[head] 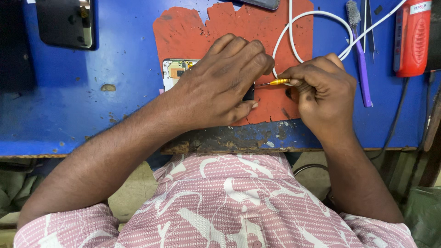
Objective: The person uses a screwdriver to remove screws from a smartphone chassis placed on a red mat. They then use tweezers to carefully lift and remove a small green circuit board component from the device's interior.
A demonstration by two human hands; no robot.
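An opened phone (173, 70) lies on a worn red mat (193, 32) on the blue workbench (92, 115). My left hand (220, 82) lies flat over the phone and covers most of it, pressing it onto the mat. Only the phone's top left corner with its inner parts shows, plus a dark edge by my thumb. My right hand (321, 92) pinches a small yellow-handled screwdriver (278, 82), its thin tip pointing left at the phone's right side under my left fingers.
A white cable (317, 16) loops over the mat's top right. A purple-handled brush (361, 69) and a red tool (412, 36) lie at the right. A dark phone (66, 23) rests at the top left. The bench's chipped front edge (239, 142) runs below my hands.
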